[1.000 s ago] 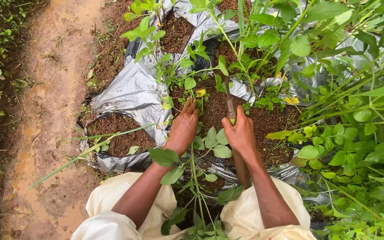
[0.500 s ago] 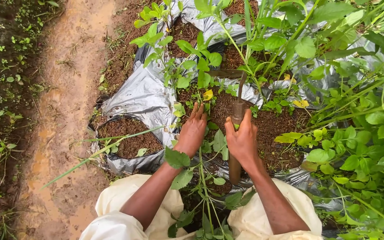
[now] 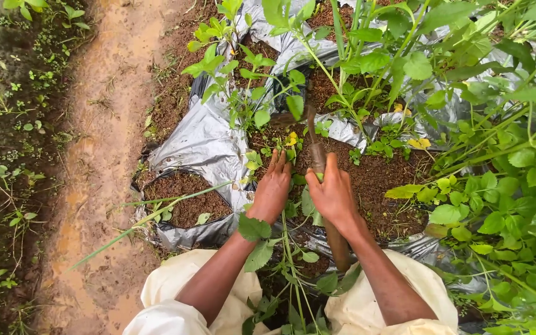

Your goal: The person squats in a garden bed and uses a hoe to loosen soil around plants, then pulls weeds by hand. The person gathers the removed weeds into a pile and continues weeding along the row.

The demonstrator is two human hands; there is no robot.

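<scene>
My left hand (image 3: pixel 272 189) rests palm-down on brown soil, fingers spread among small green weeds beside a plant stem. My right hand (image 3: pixel 332 193) grips the wooden handle of a hand tool (image 3: pixel 318 158). The handle runs from near my lap up past my fingers; its dark metal head (image 3: pixel 299 115) points up into the soil. Both hands sit close together over the soil patch (image 3: pixel 373 180) in a silver plastic mulch sheet (image 3: pixel 203 146). A small yellow flower (image 3: pixel 291 138) lies just above my left fingertips.
A smaller soil opening (image 3: pixel 184 198) lies left of my hands. A muddy wet path (image 3: pixel 103 155) runs down the left side, with weeds beyond it. Dense leafy plants (image 3: pixel 504 186) crowd the right side and top. My cream trousers (image 3: pixel 175 298) show at the bottom.
The view has shifted slightly. My right hand has tilted the tool, and its metal head now shows higher up. My left hand stays pressed on the soil.
</scene>
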